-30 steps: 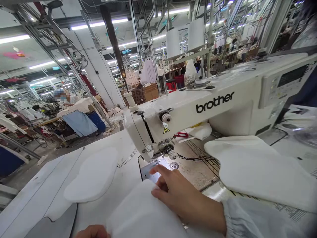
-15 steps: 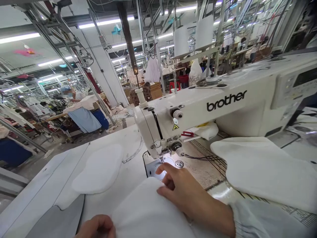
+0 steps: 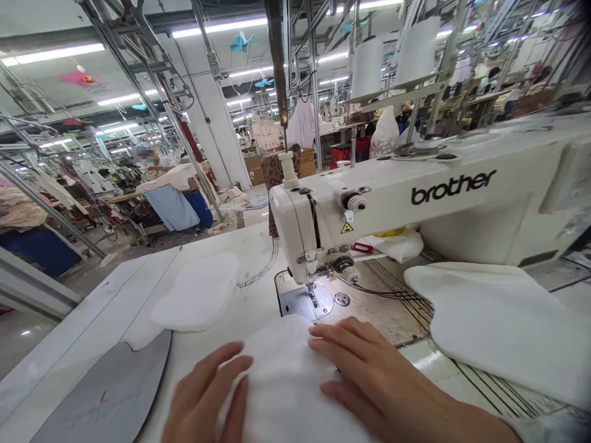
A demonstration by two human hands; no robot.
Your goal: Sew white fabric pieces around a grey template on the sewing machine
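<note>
- Head view: the right hand (image 3: 369, 369) has drawn back from the foot (image 3: 314, 296); its fingers, extended and unclenched, rest on the cloth (image 3: 284, 381).
- The left hand (image 3: 207, 394) has come further into view, fingers spread and loosely bent at the cloth, without evident pinch.
- The cloth lies just in front of the foot, not beneath it, apparently now steadied from both sides.

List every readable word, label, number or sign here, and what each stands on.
"brother": black lettering on the glossy white metal sewing machine.
Yellow triangular warning sticker, on the same machine: black symbol too small to identify.
Flat grey curved-edged board: red mark and faint markings, unreadable.
No numbers can be read.
</note>
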